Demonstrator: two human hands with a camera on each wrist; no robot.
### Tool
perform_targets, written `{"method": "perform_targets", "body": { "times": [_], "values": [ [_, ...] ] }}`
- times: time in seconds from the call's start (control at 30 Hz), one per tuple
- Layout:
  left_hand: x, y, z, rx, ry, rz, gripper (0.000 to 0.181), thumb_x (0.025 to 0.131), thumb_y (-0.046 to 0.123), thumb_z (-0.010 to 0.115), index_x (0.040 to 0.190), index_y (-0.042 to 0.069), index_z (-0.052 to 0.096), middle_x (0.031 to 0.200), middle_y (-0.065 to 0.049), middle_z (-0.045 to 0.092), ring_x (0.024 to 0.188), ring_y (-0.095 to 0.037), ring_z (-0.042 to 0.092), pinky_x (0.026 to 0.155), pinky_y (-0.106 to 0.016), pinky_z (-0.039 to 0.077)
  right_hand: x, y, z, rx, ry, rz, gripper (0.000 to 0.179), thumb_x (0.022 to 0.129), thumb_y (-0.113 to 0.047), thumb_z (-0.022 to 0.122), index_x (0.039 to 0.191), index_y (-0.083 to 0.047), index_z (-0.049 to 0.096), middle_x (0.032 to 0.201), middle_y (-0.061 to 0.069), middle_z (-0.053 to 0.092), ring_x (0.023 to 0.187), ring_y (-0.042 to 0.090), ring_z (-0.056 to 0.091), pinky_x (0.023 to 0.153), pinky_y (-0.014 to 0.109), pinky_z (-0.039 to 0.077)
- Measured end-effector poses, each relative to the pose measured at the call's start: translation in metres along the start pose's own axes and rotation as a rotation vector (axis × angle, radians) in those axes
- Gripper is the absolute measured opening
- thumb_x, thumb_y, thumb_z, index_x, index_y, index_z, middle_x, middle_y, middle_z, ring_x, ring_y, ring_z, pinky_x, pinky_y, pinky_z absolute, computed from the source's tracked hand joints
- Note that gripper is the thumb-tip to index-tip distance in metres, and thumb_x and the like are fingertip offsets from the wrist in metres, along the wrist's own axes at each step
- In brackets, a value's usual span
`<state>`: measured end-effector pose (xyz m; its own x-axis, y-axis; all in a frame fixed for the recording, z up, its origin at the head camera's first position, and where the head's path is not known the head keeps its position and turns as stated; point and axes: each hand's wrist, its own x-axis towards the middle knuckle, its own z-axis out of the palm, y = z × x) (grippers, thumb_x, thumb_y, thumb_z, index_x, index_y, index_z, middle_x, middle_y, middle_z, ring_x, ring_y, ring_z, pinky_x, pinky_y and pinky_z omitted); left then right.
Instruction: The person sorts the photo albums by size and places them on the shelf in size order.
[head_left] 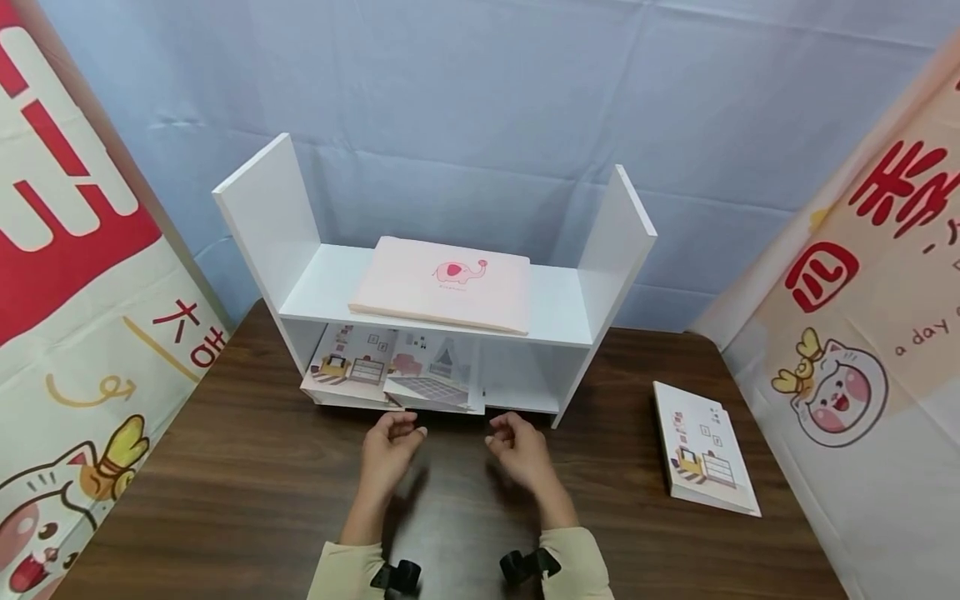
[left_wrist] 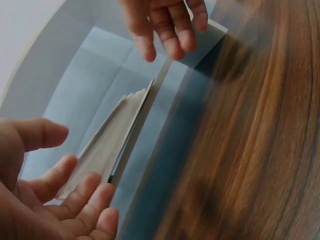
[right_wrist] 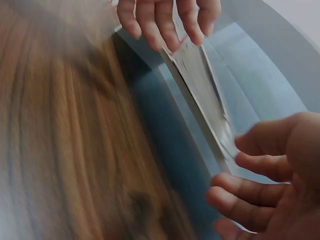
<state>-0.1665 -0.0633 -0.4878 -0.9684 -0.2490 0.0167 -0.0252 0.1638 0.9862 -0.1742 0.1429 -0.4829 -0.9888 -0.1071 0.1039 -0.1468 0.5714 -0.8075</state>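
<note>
A blue curtain (head_left: 480,100) forms the background, flanked by a printed banner (head_left: 67,300) at left and another banner (head_left: 847,333) at right. Below lies a dark wood-grain table (head_left: 247,492), on which a white two-tier shelf (head_left: 624,250) stands upright. The upper tier bears a pink book (head_left: 397,275) lying flat, its cover marked with an elephant. On the table, well apart to the right of the shelf, lies a white stack (head_left: 701,458) of books. The lower tier holds, side by side and lying flat, a furniture-cover book (head_left: 348,367) at left and a tent-cover book (head_left: 438,375) at its right. The left hand (head_left: 388,450) and right hand (head_left: 522,452) are before the lower tier, well apart from each other, fingers loosely bent and grasping nothing; contact between the left fingertips and the books cannot be determined. Each wrist carries a small black camera (head_left: 405,575).
</note>
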Motion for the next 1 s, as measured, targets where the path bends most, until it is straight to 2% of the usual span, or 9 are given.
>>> {"method": "perform_targets", "body": {
  "times": [0.17,0.27,0.37,0.5,0.73,0.83,1.0],
  "values": [
    [-0.008,0.004,-0.001,0.264,0.049,0.161,0.019,0.076,0.006,0.073,0.094,0.005,0.067,0.089,-0.01,0.063,0.08,-0.022,0.059,0.07,-0.036,0.047,-0.008,0.003,-0.011,-0.187,-0.101,-0.062,0.026,0.085,-0.009,0.066,0.109,-0.001,0.06,0.089,0.006,0.06,0.077,0.02,0.057,0.068,0.037,0.046],
    [-0.012,0.006,0.0,0.366,0.059,0.228,0.019,0.076,0.008,0.073,0.094,0.008,0.068,0.09,-0.011,0.06,0.082,-0.028,0.059,0.071,-0.041,0.046,-0.012,0.002,-0.016,-0.282,-0.141,-0.072,0.029,0.086,-0.011,0.066,0.112,-0.002,0.059,0.094,0.009,0.06,0.08,0.023,0.056,0.068,0.04,0.045],
    [-0.015,0.009,0.002,0.415,0.055,0.251,0.018,0.076,0.008,0.073,0.093,0.009,0.069,0.09,-0.011,0.06,0.082,-0.029,0.058,0.07,-0.043,0.046,-0.016,0.0,-0.02,-0.33,-0.155,-0.088,0.03,0.086,-0.012,0.066,0.113,-0.002,0.06,0.098,0.013,0.06,0.082,0.026,0.056,0.068,0.042,0.046],
    [-0.018,0.01,0.008,0.449,0.061,0.267,0.019,0.075,0.01,0.074,0.093,0.01,0.069,0.087,-0.008,0.059,0.079,-0.025,0.057,0.067,-0.041,0.045,-0.022,-0.001,-0.025,-0.344,-0.151,-0.092,0.03,0.085,-0.011,0.067,0.113,-0.002,0.06,0.1,0.016,0.059,0.085,0.03,0.057,0.07,0.044,0.046],
    [-0.023,0.012,0.026,0.528,0.049,0.381,0.023,0.073,0.017,0.076,0.095,0.015,0.069,0.09,-0.006,0.061,0.082,-0.027,0.06,0.065,-0.042,0.047,-0.032,0.004,-0.036,-0.381,-0.134,-0.075,0.033,0.085,-0.012,0.067,0.116,-0.004,0.06,0.099,0.015,0.058,0.075,0.022,0.055,0.065,0.041,0.046],
    [-0.025,0.013,0.033,0.572,0.031,0.433,0.024,0.074,0.019,0.076,0.096,0.015,0.069,0.091,-0.007,0.061,0.08,-0.028,0.06,0.062,-0.044,0.048,-0.035,0.008,-0.041,-0.421,-0.107,-0.083,0.032,0.083,-0.012,0.069,0.114,-0.005,0.061,0.094,0.013,0.058,0.07,0.02,0.053,0.062,0.04,0.045],
    [-0.025,0.013,0.043,0.654,-0.042,0.507,0.027,0.074,0.023,0.076,0.1,0.016,0.068,0.092,-0.007,0.061,0.082,-0.028,0.06,0.062,-0.045,0.046,-0.041,0.014,-0.049,-0.467,-0.086,-0.077,0.032,0.082,-0.013,0.071,0.112,-0.006,0.063,0.096,0.014,0.059,0.076,0.028,0.059,0.064,0.045,0.048]
  ]
}}
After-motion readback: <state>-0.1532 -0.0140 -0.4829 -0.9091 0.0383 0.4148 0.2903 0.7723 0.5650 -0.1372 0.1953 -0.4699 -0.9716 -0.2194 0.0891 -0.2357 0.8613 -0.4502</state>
